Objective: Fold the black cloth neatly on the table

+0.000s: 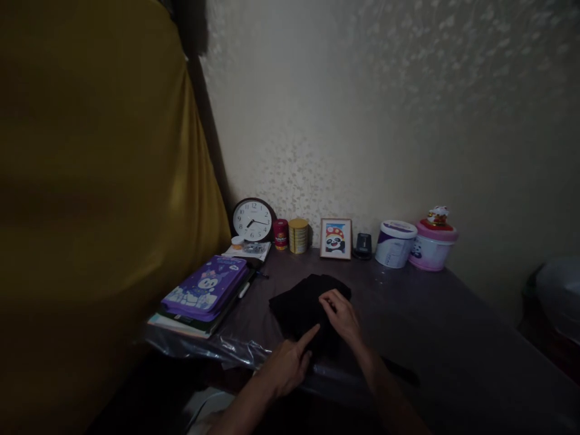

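Note:
A folded black cloth item lies near the front edge of the table; in the dim light I cannot make out its exact kind. My left hand is at its near side, index finger stretched out over the black fabric and the other fingers loosely curled, with nothing visible in them. Over the right part of the cloth, my right hand has its thumb and fingertips drawn together in a pinch. Whatever lies between those fingertips, if anything, is too dark or small to see.
On the left of the dark, plastic-covered table lies a purple case on books. Along the wall stand a clock, a red can, a yellow tin, a framed panda picture and two tubs. A yellow curtain hangs left.

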The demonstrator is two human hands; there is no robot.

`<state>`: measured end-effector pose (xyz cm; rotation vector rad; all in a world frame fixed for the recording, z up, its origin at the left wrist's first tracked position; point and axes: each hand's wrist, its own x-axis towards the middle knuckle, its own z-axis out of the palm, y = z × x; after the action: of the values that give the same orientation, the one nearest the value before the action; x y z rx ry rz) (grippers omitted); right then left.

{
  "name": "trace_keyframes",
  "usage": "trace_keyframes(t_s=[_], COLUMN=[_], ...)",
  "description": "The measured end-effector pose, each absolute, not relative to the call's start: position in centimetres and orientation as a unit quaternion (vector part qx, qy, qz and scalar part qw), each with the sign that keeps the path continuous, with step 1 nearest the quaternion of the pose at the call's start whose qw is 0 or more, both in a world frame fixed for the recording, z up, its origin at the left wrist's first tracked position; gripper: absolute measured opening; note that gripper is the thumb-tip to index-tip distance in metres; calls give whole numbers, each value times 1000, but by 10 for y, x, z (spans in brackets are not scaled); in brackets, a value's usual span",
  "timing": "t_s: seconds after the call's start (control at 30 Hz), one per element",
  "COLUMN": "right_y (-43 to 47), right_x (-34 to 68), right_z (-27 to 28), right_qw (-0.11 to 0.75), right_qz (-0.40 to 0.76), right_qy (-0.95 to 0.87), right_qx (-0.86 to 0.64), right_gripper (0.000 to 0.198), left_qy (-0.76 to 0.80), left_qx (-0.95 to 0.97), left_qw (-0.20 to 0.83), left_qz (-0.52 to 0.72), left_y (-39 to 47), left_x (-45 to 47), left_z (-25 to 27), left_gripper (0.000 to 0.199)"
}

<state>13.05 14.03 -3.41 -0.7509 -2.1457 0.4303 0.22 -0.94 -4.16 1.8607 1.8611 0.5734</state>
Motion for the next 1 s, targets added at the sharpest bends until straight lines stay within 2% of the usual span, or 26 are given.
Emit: trace_keyframes(t_s=[0.13,0.2,0.4,0.53,0.7,0.83,1.0], right_y=[152,159,165,160,174,188,185], right_x=[135,138,149,152,148,155,165], right_z=[-44,-51,-62,-69,-72,-76,-102], right_qw=[441,432,520,478,495,530,502], right_qz=[129,132,240,312,259,252,373], right_qy=[-806,-820,-731,-712,-738,-697,-666], right_qx=[-373,-353,-372,-409,-378,-411,-407], right_gripper=[28,22,29,31,36,40,32], left_qy=[689,691,696,704,704,704,702], left_qx=[660,658,651,648,655,660,667], left_qw=[220,217,214,204,182,167,153], left_qz=[202,209,214,208,205,203,195], left_y=[-11,-12,-14,-15,-16,-18,-18], left_x=[2,2,3,5,7,8,10], left_z=[-42,-41,-36,-36,-39,-39,-40], left_gripper=[57,59,64,66,67,68,70])
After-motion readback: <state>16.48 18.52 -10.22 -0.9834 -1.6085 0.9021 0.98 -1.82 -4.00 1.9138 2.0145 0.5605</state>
